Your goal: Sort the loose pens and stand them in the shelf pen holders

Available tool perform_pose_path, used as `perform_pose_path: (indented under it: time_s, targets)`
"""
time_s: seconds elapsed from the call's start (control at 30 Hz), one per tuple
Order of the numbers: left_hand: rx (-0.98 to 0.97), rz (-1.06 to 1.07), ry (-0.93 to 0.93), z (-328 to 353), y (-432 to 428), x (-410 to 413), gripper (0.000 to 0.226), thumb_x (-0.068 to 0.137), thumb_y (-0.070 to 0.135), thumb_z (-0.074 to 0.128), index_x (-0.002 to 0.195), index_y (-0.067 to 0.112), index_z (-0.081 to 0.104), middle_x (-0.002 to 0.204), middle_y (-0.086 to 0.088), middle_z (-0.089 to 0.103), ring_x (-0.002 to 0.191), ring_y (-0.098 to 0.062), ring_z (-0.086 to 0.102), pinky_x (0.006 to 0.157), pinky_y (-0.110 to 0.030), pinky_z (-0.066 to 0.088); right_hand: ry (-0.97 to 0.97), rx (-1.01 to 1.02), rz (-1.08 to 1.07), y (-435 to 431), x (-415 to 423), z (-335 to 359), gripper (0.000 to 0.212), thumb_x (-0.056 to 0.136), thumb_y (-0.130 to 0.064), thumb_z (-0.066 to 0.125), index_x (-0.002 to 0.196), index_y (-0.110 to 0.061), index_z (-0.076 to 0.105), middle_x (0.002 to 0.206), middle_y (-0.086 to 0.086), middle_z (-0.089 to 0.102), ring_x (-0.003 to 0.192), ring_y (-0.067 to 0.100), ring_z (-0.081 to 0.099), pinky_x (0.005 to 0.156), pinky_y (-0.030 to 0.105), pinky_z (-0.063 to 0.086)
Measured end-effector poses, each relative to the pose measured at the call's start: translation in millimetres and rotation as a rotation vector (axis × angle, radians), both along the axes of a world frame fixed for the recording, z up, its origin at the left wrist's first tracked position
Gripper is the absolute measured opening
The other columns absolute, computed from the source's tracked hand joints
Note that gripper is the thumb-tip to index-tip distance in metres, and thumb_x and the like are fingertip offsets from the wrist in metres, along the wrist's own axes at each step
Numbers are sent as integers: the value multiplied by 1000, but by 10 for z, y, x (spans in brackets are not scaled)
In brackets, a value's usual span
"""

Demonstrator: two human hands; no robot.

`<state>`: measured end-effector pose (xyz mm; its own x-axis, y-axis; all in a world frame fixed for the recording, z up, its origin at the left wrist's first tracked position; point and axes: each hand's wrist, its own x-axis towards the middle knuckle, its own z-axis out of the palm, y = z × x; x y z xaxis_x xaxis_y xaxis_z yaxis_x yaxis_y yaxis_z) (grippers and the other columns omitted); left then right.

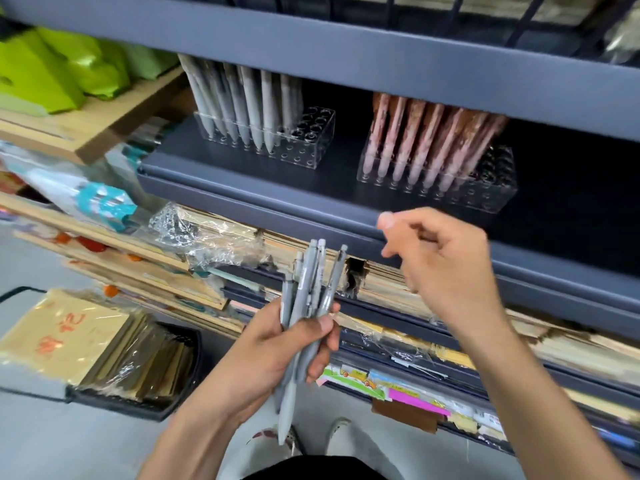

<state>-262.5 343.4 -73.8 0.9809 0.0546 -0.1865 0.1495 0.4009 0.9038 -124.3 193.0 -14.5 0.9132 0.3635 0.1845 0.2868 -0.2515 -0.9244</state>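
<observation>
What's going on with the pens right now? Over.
Left hand shut on grey pens. Right hand empty, loosely curled, below shelf. Grey pen holder has free holes. Nothing blocking it.

- You face a dark grey shelf (242,188).
- On it, to your left, a clear pen holder (304,147) stands, its left holes filled with grey pens (249,109), its right holes bare.
- To your right on the same shelf, a second clear holder (485,192) carries pink pens (426,143), leaning.
</observation>
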Motion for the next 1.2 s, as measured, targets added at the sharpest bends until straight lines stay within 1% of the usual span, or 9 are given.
perform_pose_path:
  time_s: [0.2, 0.33, 0.4, 0.5, 0.67, 0.87, 0.97, 1.07, 1.2]
  targets:
    - [2, 33, -8, -34, 12, -114, 18, 91, 12, 60, 105, 0, 61, 88, -22, 68, 46, -19, 49, 47, -26, 45, 488, 22, 320, 219, -183, -180, 12, 82, -25, 75, 89, -16, 76, 64, 3, 67, 50, 14, 52, 42, 24, 43]
    - [13, 3, -45, -47, 127, -122, 10, 93, 14, 58, 99, 8, 65, 93, -22, 71, 48, -17, 51, 48, -25, 45, 560, 103, 338, 330, -186, -200, 20, 77, -24, 74, 91, -8, 75, 76, 20, 67, 59, 16, 57, 53, 23, 50]
    - [-61, 42, -86, -39, 209, -95, 12, 91, 14, 58, 96, 11, 68, 89, -23, 70, 46, -18, 50, 47, -26, 45, 550, 189, 318, 406, -185, -186, 24, 78, -25, 70, 93, -7, 74, 77, 17, 68, 62, 16, 60, 57, 24, 51]
    - [-174, 133, -82, -25, 434, -75, 18, 86, 12, 56, 92, 14, 73, 81, -22, 70, 40, -16, 48, 42, -25, 41, 462, 328, 186, 539, -160, -118, 18, 88, -21, 61, 97, -8, 71, 80, 8, 70, 66, 17, 61, 63, 29, 49]
    - [-183, 135, -13, -50, 931, -116, 21, 85, 10, 54, 96, 10, 72, 68, -16, 62, 37, -15, 40, 40, -24, 36, 142, 495, -126, 809, -33, 160, 14, 97, -12, 54, 102, -9, 67, 82, 5, 72, 71, 18, 67, 70, 27, 56]
    - [-166, 101, -13, -99, 1313, -117, 17, 82, 11, 61, 96, 11, 71, 65, -11, 59, 40, -14, 39, 40, -24, 36, -330, 380, -424, 1179, 18, 430, 8, 93, -21, 61, 91, -18, 68, 75, -11, 73, 69, 14, 71, 71, 32, 58]
    - [-171, 94, -7, -131, 1439, -106, 16, 85, 5, 60, 96, 8, 70, 65, -11, 58, 39, -14, 38, 40, -23, 35, -446, 259, -497, 1341, 26, 475, 11, 91, -27, 62, 82, -31, 66, 71, -17, 71, 72, 9, 71, 75, 36, 58]
    - [-180, 72, 3, -149, 1513, -113, 18, 82, 7, 61, 98, 7, 69, 65, -12, 57, 39, -15, 38, 40, -23, 34, -502, 108, -522, 1408, 89, 439, 17, 89, -33, 58, 78, -26, 69, 73, -5, 72, 72, 18, 69, 74, 42, 54]
    - [-179, 20, 1, -167, 1582, -109, 17, 84, 8, 59, 96, 11, 70, 66, -12, 58, 40, -14, 40, 40, -23, 35, -491, -77, -564, 1463, 251, 467, 35, 81, -30, 51, 75, 2, 65, 74, 23, 68, 73, 43, 62, 70, 54, 50]
